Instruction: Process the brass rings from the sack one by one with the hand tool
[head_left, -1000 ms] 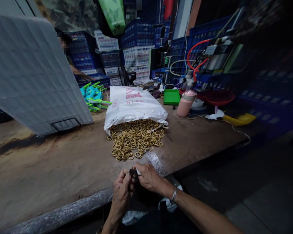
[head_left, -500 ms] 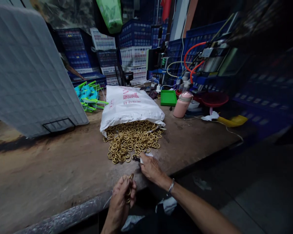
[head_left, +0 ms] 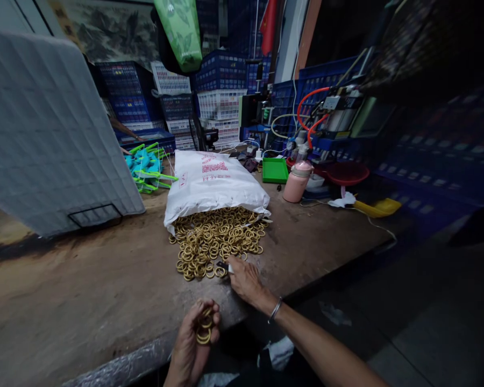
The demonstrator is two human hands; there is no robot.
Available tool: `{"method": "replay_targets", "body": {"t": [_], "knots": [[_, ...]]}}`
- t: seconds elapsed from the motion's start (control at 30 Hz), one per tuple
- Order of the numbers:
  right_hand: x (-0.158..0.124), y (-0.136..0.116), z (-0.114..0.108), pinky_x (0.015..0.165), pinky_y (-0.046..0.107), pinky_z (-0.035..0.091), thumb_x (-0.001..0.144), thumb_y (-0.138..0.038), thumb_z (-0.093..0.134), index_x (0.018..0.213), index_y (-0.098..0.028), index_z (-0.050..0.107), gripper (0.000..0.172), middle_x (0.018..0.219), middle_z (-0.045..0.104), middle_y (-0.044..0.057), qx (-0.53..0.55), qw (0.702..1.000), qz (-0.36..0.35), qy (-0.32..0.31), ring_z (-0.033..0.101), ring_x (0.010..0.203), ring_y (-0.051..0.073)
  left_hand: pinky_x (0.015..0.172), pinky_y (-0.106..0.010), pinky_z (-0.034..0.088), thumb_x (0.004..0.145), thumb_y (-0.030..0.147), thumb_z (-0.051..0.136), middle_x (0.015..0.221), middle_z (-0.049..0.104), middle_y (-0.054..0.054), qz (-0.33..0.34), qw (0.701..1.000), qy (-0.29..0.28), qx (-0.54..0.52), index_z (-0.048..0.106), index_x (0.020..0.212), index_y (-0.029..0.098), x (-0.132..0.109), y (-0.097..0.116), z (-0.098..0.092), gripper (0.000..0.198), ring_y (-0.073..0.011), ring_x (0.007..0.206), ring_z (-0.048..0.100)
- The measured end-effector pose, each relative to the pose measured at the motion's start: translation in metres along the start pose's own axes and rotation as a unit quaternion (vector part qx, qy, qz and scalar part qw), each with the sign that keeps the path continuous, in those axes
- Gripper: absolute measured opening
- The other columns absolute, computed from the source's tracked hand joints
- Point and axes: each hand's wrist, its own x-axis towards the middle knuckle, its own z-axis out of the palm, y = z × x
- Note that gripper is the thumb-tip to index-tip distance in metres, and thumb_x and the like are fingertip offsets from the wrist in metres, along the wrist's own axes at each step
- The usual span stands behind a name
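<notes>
Many brass-coloured rings (head_left: pixel 213 244) spill in a heap from the mouth of a white woven sack (head_left: pixel 215 180) lying on the table. My left hand (head_left: pixel 196 333) is curled, palm up, around several of these rings, just over the table's front edge. At the near side of the heap, my right hand (head_left: pixel 246 279) grips a small black-and-white tool (head_left: pixel 224 266). The tool's dark end touches or nearly touches the nearest rings; its exact kind is hidden by the fingers.
A tall grey padded panel (head_left: pixel 52 140) stands at the left, near bright green hangers (head_left: pixel 149 166). To the right are a pink bottle (head_left: pixel 297 184), a green tray (head_left: pixel 275 170) and a yellow scoop (head_left: pixel 377 208). Behind stand stacked crates (head_left: pixel 220 105) and another person's arm (head_left: pixel 125 129).
My left hand has turned and loosened, so the rings in its palm show more. My right hand stays by the heap with the tool. The view has tilted slightly upward.
</notes>
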Motion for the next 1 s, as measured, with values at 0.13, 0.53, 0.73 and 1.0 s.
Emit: {"method": "replay_targets", "body": {"t": [0.13, 0.53, 0.73, 1.0], "knots": [[0.000, 0.005, -0.001, 0.064, 0.023, 0.030, 0.075, -0.008, 0.038, 0.092, -0.020, 0.050, 0.023, 0.088, 0.057, 0.004, 0.047, 0.999, -0.016, 0.006, 0.051, 0.079, 0.014, 0.040, -0.016, 0.036, 0.063, 0.026, 0.069, 0.070, 0.062, -0.004, 0.011, 0.999, 0.037, -0.018, 0.059, 0.065, 0.013, 0.007, 0.001, -0.003, 0.016, -0.0115, 0.061, 0.057], [-0.020, -0.006, -0.008, 0.067, 0.024, 0.033, 0.069, -0.003, 0.038, 0.090, -0.020, 0.050, 0.029, 0.088, 0.051, 0.002, 0.129, 0.982, -0.137, -0.030, 0.046, 0.080, 0.014, 0.032, -0.014, 0.031, 0.062, 0.040, 0.067, 0.054, 0.055, 0.003, 0.022, 0.993, 0.041, 0.105, 0.057, 0.078, 0.014, 0.031, 0.006, 0.012, 0.032, -0.0080, 0.043, 0.051], [-0.025, -0.019, -0.009, 0.069, 0.024, 0.036, 0.075, -0.015, 0.042, 0.084, -0.019, 0.050, 0.012, 0.083, 0.052, 0.002, 0.231, 0.964, -0.127, -0.041, 0.047, 0.078, 0.014, 0.032, -0.012, 0.022, 0.057, 0.041, 0.070, 0.047, 0.045, 0.007, 0.033, 0.990, 0.010, 0.134, 0.048, 0.062, 0.016, 0.029, 0.004, 0.015, 0.034, -0.0022, 0.035, 0.036], [-0.017, -0.025, -0.008, 0.050, 0.019, 0.032, 0.082, -0.039, 0.038, 0.072, -0.017, 0.045, 0.025, 0.054, 0.041, -0.006, 0.422, 0.898, 0.077, -0.100, 0.039, 0.051, 0.008, 0.037, -0.017, 0.029, 0.067, 0.039, 0.061, 0.041, 0.044, 0.006, 0.174, 0.921, 0.075, 0.340, 0.058, 0.062, 0.017, 0.023, 0.004, 0.016, 0.023, -0.0069, 0.037, 0.038]]}}
